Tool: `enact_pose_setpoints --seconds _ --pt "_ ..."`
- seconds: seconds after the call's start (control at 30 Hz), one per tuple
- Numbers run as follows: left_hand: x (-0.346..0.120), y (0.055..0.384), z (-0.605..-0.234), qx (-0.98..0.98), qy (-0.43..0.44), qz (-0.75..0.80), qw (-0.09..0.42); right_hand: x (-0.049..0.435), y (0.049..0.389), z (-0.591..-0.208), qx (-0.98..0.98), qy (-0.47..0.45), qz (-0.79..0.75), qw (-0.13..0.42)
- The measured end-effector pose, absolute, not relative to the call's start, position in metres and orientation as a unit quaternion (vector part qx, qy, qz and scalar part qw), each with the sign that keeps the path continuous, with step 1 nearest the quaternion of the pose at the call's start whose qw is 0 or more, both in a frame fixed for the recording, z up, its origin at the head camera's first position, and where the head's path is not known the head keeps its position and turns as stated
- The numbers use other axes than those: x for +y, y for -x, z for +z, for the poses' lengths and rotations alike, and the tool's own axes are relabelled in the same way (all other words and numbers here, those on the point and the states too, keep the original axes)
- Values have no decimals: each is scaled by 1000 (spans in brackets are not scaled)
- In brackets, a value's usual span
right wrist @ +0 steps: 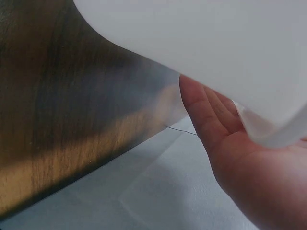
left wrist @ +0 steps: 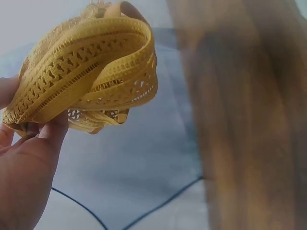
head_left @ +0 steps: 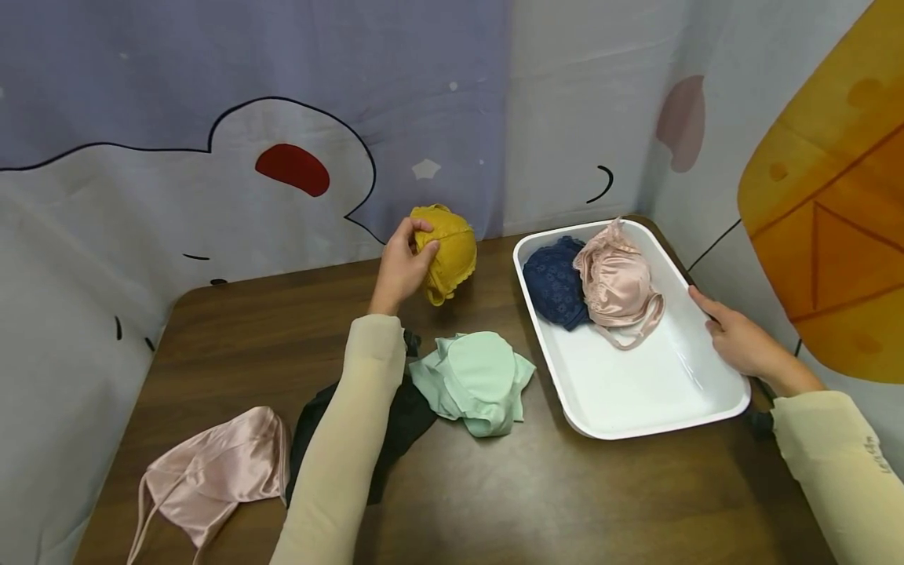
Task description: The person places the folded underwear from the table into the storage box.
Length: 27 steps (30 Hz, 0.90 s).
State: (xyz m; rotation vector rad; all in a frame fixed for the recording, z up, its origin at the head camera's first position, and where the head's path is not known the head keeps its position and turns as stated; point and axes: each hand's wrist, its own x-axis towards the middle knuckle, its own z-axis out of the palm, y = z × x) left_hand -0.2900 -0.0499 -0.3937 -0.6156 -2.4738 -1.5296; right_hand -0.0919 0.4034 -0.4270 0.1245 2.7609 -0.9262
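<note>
My left hand [head_left: 404, 265] pinches a yellow bra [head_left: 452, 249] between thumb and fingers, holding it up over the back of the table. Its openwork lace band [left wrist: 62, 72] loops out from the fingers in the left wrist view. At the right, my right hand [head_left: 745, 341] grips the long side of a white tray [head_left: 628, 400], thumb at the rim and fingers along the outer wall [right wrist: 206, 52]. Inside the tray, a navy lace bra [head_left: 554, 282] lies beside a pink satin bra [head_left: 617, 275], both toward the back.
A mint green bra [head_left: 483, 380] lies mid-table, left of the tray. Beside it is a black garment [head_left: 406, 424], partly hidden under my left forearm. Another pink satin bra [head_left: 219, 467] lies at the front left. Printed curtains [head_left: 438, 118] hang behind the wooden table [head_left: 565, 502].
</note>
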Motion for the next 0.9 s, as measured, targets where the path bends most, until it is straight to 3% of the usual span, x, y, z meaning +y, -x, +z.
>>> enact_pose_setpoints --seconds 0.43,0.9 --pt "-16 256 -350 -792 319 -514 77 402 91 -426 938 -46 -324 119" --pt "46 209 -351 -796 404 -449 23 403 91 -427 937 -41 -328 113"
